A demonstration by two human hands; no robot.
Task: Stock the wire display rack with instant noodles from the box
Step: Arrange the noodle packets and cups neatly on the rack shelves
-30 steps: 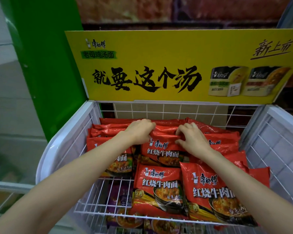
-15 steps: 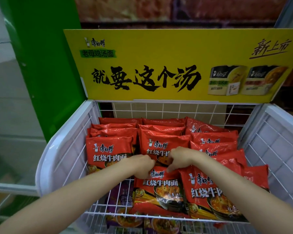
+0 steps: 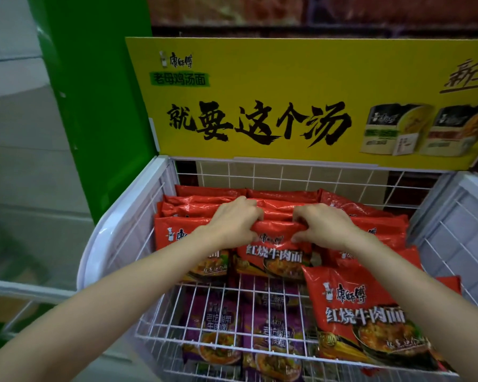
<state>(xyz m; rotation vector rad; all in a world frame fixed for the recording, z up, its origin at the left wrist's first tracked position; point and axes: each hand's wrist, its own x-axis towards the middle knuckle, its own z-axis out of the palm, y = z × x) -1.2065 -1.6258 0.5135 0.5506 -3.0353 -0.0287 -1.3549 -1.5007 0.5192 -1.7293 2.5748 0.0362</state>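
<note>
**Middle packet slid back into the row**

Head view: half a second before, both hands had gripped the top edge of a red beef-noodle packet near the front of the wire rack basket [image 3: 116,244]. Now the left hand [image 3: 233,221] and right hand [image 3: 322,226] sat further back, fingers curled over the upper seam of the middle red noodle packet [image 3: 273,250], thumbs pinching its face. The packet leaned against the stack of red packets [image 3: 199,205] behind it, so the centre column looked one packet fuller. This placement seemed nearly done; bare wire at the front left still wanted stock.

One more red packet [image 3: 364,312] lay at the front right, partly under the right forearm. Purple noodle packets [image 3: 213,326] showed through the wire on the tier below. A yellow header sign [image 3: 260,92] stood over the back rail, a green panel [image 3: 94,106] at the left. The supply box was out of sight. Nothing blocked the hands.
</note>
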